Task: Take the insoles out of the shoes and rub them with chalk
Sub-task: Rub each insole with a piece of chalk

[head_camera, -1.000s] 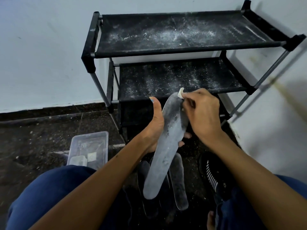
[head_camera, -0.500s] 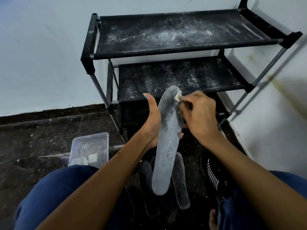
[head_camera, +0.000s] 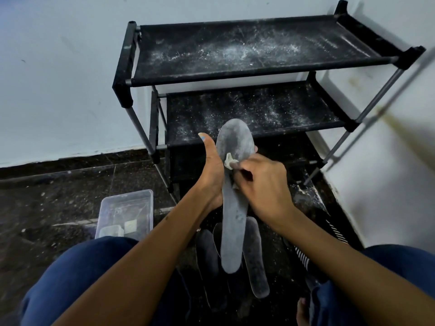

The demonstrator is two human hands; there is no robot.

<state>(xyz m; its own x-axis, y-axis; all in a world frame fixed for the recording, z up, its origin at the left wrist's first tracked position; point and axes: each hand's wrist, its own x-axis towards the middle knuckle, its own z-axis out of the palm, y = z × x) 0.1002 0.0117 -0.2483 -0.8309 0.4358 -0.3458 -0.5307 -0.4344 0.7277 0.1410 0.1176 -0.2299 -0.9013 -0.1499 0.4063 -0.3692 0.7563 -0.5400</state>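
Two bare hands work on one grey insole (head_camera: 231, 208), which stands nearly upright in front of the black shoe rack (head_camera: 247, 55), its rounded toe end up over the rack's second shelf and its heel end hanging down between the person's knees. The left hand (head_camera: 213, 175) holds the insole from the left side about a third of the way down: the thumb stands straight up along the insole's left edge, and the fingers wrap behind it, one fingertip just showing past the right edge. The right hand (head_camera: 263, 184) has its fingers curled, pinching a small whitish piece of chalk (head_camera: 228, 160) at the fingertips; the chalk touches the face of the insole just right of the left thumb's base, below the wide toe part. Under the held insole, more grey insoles (head_camera: 255, 257) lie on the dark speckled floor (head_camera: 58, 196), overlapping each other. A dark shoe with white stripes (head_camera: 303, 255) sits just right of them, beside the right forearm. A clear plastic box (head_camera: 126, 212) with pale pieces inside stands on the floor to the left, near the left knee. White powder speckles both rack shelves. No brand, label or writing can be read on anything.
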